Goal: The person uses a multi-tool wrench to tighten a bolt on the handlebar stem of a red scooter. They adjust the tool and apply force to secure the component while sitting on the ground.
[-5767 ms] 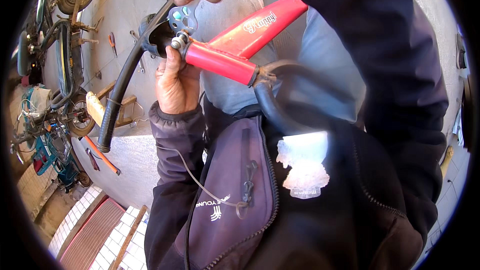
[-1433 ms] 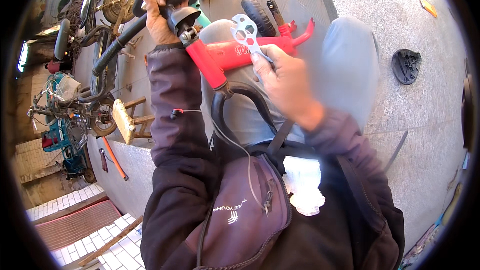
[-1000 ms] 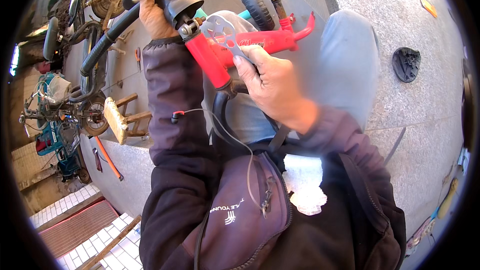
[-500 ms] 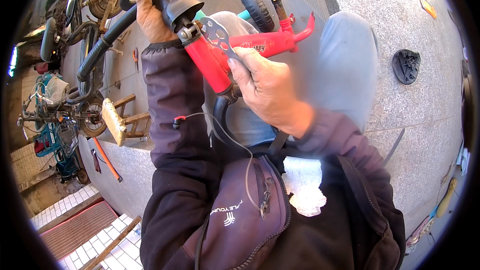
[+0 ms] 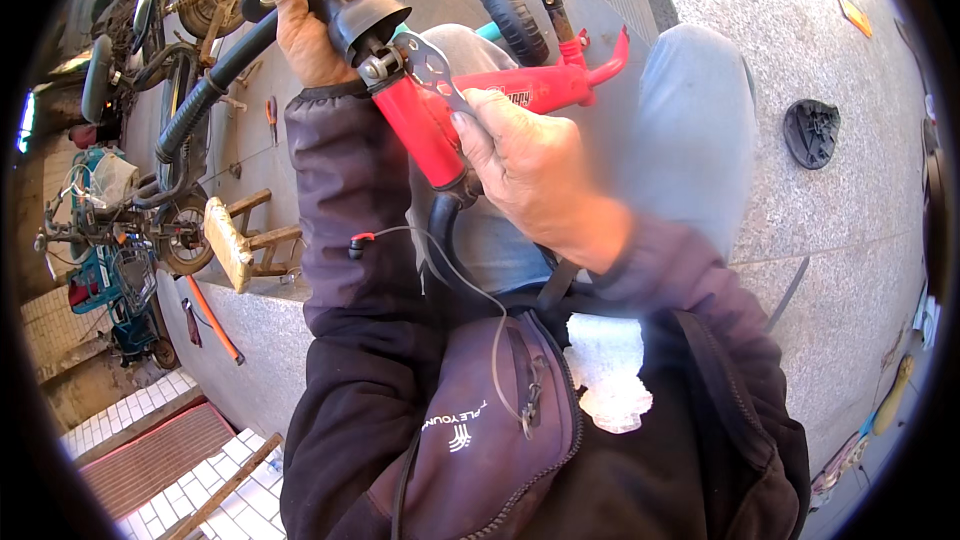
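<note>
A small red bike frame [image 5: 412,130] lies across my lap, its fork [image 5: 443,225] toward me. My left hand [image 5: 308,35] is wrapped round the black handlebar [image 5: 232,62] by the stem, at the upper left. Under that hand sits a dark bell-shaped cover [image 5: 368,22], with a metal clamp bolt [image 5: 380,67] at the top of the head tube. Between thumb and fingers, my right hand [image 5: 535,165] pinches a flat grey multi-hole wrench [image 5: 437,70]. The wrench's far end is beside the bolt; whether it is seated on it I cannot tell.
A wooden stool [image 5: 232,245] and a screwdriver [image 5: 272,118] are at the left, with parked bikes [image 5: 120,200] beyond. An orange-handled tool [image 5: 215,320] lies on the ledge. At the right are a black plastic part [image 5: 812,133] and an orange item [image 5: 855,15]. A black tyre [image 5: 512,20] is ahead.
The wrench in my right hand has turned slightly, its far end shifting a little left. The frame has rolled a touch. My left hand keeps its grip on the handlebar.
</note>
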### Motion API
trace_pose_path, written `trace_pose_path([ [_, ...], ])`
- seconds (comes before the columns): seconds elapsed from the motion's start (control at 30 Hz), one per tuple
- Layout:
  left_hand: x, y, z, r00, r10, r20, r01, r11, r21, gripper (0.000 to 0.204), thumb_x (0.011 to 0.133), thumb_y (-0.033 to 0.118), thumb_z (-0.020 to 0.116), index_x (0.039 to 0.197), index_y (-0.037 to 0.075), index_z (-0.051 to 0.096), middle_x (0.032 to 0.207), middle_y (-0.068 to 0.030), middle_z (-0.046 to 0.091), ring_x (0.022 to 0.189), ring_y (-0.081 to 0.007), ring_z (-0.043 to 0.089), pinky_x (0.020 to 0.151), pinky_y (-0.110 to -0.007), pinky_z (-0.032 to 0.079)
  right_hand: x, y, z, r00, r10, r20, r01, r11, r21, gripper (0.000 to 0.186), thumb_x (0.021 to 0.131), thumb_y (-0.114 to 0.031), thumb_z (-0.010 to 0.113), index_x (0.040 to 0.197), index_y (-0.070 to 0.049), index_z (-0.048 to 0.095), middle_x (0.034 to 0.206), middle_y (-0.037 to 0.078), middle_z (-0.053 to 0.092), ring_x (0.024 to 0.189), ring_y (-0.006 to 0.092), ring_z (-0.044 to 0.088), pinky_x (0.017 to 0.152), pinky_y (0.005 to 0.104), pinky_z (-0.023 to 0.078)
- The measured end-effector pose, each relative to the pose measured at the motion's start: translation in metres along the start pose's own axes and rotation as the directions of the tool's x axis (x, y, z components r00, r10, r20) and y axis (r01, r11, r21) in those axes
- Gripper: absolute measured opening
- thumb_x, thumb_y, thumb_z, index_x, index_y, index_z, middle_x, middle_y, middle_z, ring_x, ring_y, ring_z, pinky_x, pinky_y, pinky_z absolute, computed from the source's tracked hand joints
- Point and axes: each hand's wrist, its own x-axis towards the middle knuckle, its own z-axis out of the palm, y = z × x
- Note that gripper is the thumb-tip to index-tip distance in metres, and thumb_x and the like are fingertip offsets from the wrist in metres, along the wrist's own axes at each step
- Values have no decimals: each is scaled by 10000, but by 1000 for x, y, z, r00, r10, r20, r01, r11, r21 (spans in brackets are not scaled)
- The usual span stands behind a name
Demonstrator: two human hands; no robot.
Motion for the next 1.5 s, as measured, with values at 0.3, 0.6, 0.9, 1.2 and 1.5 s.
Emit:
trace_pose_path([
  [0.3,-3,1,5,999,38,-16,-37,997,61,424,931,423,557,744,47,498,848,-143,574,1052,-350,545,1107,-602,294,10,-7,-15,992,-51,113,65,990,-124,101,871,-114,629,936,-42,599,666,136,612,597,304,626,531,382,488],
  [0.6,-4,-1,6,1000,28,14,-28,999,24,410,944,413,541,763,48,491,854,-145,568,1053,-343,539,1107,-601,292,11,-5,-20,983,40,178,-32,998,-48,127,863,-151,635,931,-47,609,663,141,617,620,327,627,549,404,486],
  [0.9,-4,-4,12,1000,26,12,-26,999,28,401,952,400,533,759,54,478,865,-144,573,1065,-340,540,1116,-596,280,4,-9,-24,919,268,290,-337,914,225,132,909,-116,606,980,-5,616,640,168,583,578,282,602,536,362,453],
  [1.2,-5,-4,14,999,7,38,-7,1000,11,393,953,398,538,759,61,484,867,-134,580,1059,-331,541,1115,-582,285,8,-15,-33,899,311,308,-385,897,217,151,941,-140,571,949,8,603,595,191,547,546,340,584,507,382,430],
  [1.5,-6,-7,19,999,0,41,-1,1000,13,394,956,397,532,756,61,482,867,-130,576,1058,-325,534,1117,-575,290,24,-17,-51,888,289,358,-330,942,59,223,915,-181,570,886,29,636,664,244,577,677,409,602,570,443,459],
])
